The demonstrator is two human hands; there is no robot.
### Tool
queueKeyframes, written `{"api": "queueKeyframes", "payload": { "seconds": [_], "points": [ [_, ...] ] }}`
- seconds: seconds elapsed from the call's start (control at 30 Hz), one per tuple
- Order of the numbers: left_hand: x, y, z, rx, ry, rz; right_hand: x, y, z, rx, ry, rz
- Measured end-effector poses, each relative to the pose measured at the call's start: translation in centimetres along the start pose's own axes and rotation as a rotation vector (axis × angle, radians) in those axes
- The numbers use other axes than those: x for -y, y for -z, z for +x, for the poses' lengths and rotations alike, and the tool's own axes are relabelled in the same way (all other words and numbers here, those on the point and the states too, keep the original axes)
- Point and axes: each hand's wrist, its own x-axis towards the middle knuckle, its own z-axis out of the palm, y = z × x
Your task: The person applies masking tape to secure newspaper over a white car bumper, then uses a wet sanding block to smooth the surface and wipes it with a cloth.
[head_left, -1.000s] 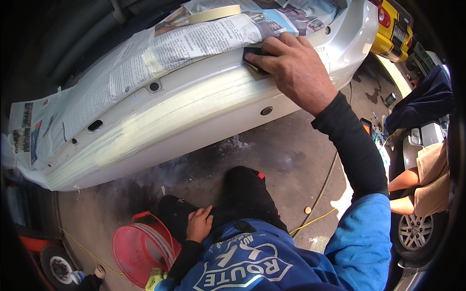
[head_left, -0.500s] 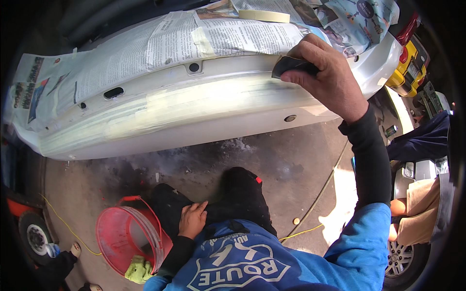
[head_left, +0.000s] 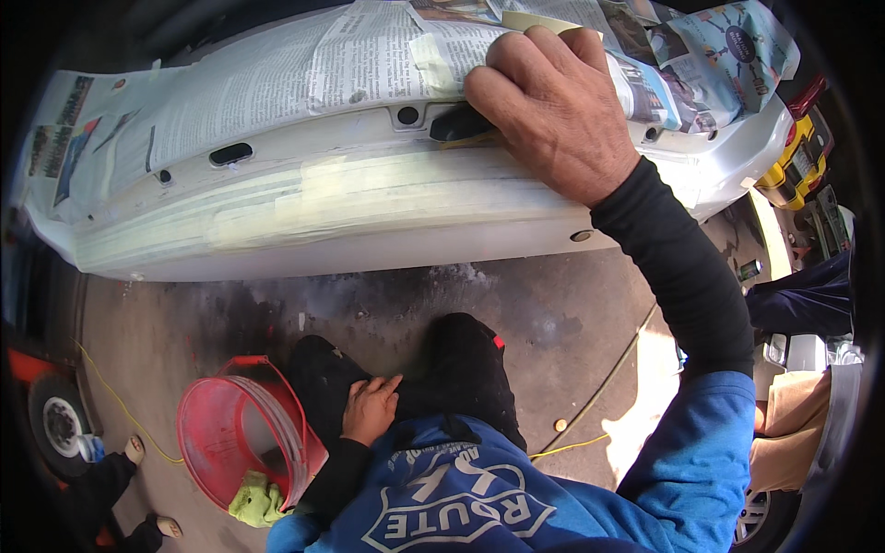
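A folded piece of dark sandpaper (head_left: pixel 461 122) is gripped in my right hand (head_left: pixel 558 115), over the upper ledge of a white car bumper (head_left: pixel 369 253). My closed fingers cover much of the sheet. Pale yellow strips of masking tape (head_left: pixel 277 198) run along the bumper face below. Newspaper (head_left: pixel 267 88) masks the area above the ledge, fixed with tape. Behind my right knuckles, a masking tape roll (head_left: pixel 539 20) lies partly hidden on the paper. My left hand (head_left: pixel 371 408) rests on my thigh, fingers stretched out and holding nothing.
A red bucket (head_left: pixel 207 452) stands by my left leg, a green cloth (head_left: pixel 256 500) over its rim. A yellow cord (head_left: pixel 124 396) and a hose (head_left: pixel 604 378) cross the floor. Other people's feet (head_left: pixel 135 450) show at lower left, and a person in tan clothing (head_left: pixel 791 419) sits at right.
My right hand has moved left along the bumper's upper ledge with the sandpaper and now partly covers the tape roll. My left hand stays on my thigh.
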Motion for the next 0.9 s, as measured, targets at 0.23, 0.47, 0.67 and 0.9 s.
{"api": "queueKeyframes", "payload": {
  "seconds": [0.23,0.47,0.67,0.9],
  "points": [
    [-0.3,0.4,-0.9,-0.05,0.018,-0.018,-1.5,2.1,-1.3,-0.005,-0.124,-0.058],
    [0.0,0.4,-0.8,-0.068,0.013,-0.1,3.3,-1.3,5.1,0.006,0.072,-0.022],
    [0.3,0.3,-1.3,-0.082,0.049,-0.141,4.1,0.7,7.8,-0.075,-0.036,0.047],
    [0.3,0.2,-1.3,-0.12,0.045,-0.203,5.7,-0.5,9.0,0.029,-0.006,0.015]
  ]
}}
